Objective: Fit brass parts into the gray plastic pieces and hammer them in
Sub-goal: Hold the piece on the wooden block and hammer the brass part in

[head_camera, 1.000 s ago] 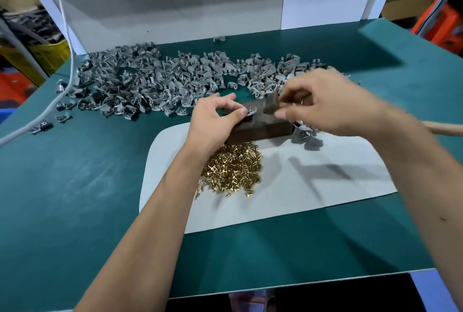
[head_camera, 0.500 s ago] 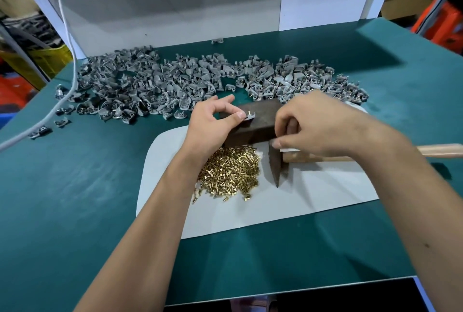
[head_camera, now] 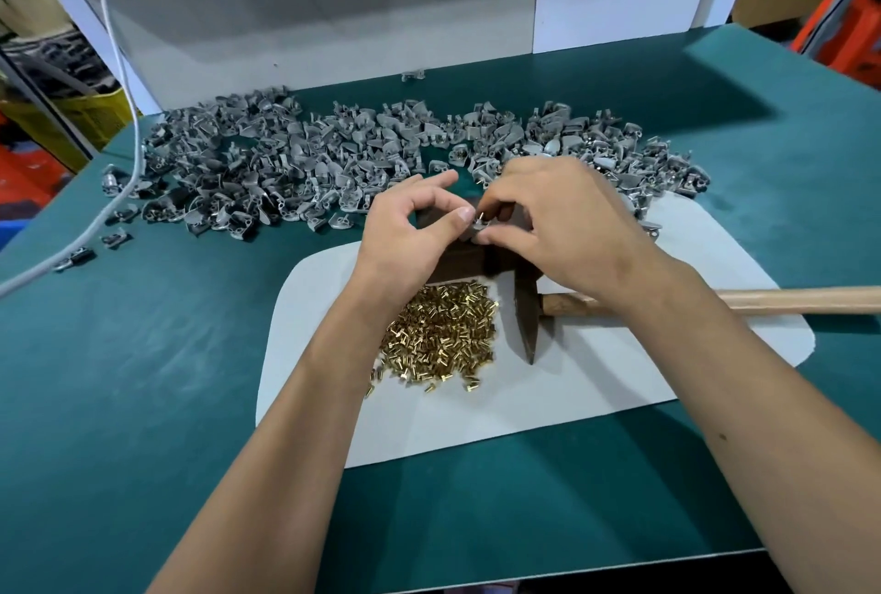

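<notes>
A dark metal block (head_camera: 460,260) stands on the white mat (head_camera: 548,398). On its top sits a small gray plastic piece (head_camera: 478,225). My left hand (head_camera: 405,241) pinches that piece between thumb and forefinger. My right hand (head_camera: 558,221) meets it from the right, fingertips pinching a small part at the piece; I cannot tell whether it is brass. A heap of brass parts (head_camera: 441,338) lies on the mat just in front of the block. The hammer (head_camera: 529,317) lies on the mat under my right wrist, its wooden handle (head_camera: 786,300) pointing right.
A wide spread of gray plastic pieces (head_camera: 286,169) covers the green table (head_camera: 143,379) behind the mat. A few loose pieces (head_camera: 114,238) and a white cable (head_camera: 114,183) lie at the far left. A white back panel (head_camera: 333,31) closes the table's rear.
My right hand let go of the hammer, which now lies on the mat, and rose to the gray piece on the block. My left hand kept its pinch on the piece.
</notes>
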{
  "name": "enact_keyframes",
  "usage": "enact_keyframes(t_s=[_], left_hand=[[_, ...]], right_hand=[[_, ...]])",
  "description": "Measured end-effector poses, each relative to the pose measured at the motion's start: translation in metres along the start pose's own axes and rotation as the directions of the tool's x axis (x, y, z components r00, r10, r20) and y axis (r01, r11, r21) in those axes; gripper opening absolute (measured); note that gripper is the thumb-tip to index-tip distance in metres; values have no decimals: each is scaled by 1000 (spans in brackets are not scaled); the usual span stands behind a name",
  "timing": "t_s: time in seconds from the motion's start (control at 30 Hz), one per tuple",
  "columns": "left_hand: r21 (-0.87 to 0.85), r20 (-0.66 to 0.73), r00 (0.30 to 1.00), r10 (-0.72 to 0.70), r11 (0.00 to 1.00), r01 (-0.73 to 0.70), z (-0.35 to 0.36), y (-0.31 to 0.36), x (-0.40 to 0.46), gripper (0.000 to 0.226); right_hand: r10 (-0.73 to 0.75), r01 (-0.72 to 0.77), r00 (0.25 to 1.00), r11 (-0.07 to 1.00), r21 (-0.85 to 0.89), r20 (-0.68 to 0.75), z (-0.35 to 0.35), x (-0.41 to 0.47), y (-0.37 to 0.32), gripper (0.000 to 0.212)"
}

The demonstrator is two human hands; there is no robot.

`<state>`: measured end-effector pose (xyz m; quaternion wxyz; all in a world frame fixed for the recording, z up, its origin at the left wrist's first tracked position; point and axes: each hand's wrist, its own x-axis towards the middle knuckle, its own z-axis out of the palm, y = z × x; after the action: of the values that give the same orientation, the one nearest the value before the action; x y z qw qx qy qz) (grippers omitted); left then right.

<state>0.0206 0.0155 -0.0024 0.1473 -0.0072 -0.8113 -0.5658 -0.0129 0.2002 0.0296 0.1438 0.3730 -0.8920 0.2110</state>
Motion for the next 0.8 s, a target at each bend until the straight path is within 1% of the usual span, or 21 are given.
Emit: enact_keyframes(t_s=[0.03,0.1,0.13,0.17,0.2,0.23,0.3,0.33,0.37,0.4,0.43,0.5,0.6,0.67,0.73,0.8], left_hand=[[4,-10,1000,14,1000,-14,0,0,0,6],[64,-63,995,76,995,-72,1,-1,1,4],[82,-99,989,106,992,-98,1,-1,1,3],[91,-135,983,127,989,-115,1,0,1,3],[104,-169,975,146,986,-130,2,0,1,4],[134,-196,966,171,980,-146,2,0,2,5],[236,-212,951,226,956,-175,1,-2,3,7],[296,-200,946,256,936,-191,0,-3,3,8],[357,-176,940,291,909,-215,-1,-5,3,9],[410,-145,935,324,880,-241,-2,-6,2,11],[448,-115,931,346,855,-263,-1,-6,1,12],[470,-80,925,372,832,-294,-1,-7,0,16],[443,-77,924,374,843,-305,0,-6,0,20],[423,-79,931,357,857,-293,1,-6,1,22],[393,-96,943,318,883,-258,1,-5,1,22],[360,-120,956,269,909,-211,2,-4,1,22]], right_hand=[[9,-9,1000,1000,1,-3,-2,0,-1,21],[64,-64,998,998,17,-2,-9,1,0,21],[98,-98,995,995,25,13,-14,1,1,20],[130,-132,990,991,26,58,-20,1,4,18],[152,-156,978,988,14,143,-26,0,7,18],[168,-169,950,985,-20,264,-32,-2,9,16],[208,-156,844,977,-145,495,-39,-8,9,12],[237,-144,791,968,-205,563,-38,-11,7,18],[261,-136,762,959,-248,593,-36,-14,5,24],[276,-139,757,953,-268,592,-33,-16,3,27],[282,-149,769,952,-269,573,-31,-17,1,27],[277,-151,792,952,-264,544,-27,-19,0,24],[232,-103,792,963,-251,565,-29,-23,2,16],[200,-121,784,978,-171,587,-36,-23,6,8],[173,-138,808,985,-104,563,-45,-16,11,12],[183,-206,847,979,-11,499,-51,-10,13,23]])
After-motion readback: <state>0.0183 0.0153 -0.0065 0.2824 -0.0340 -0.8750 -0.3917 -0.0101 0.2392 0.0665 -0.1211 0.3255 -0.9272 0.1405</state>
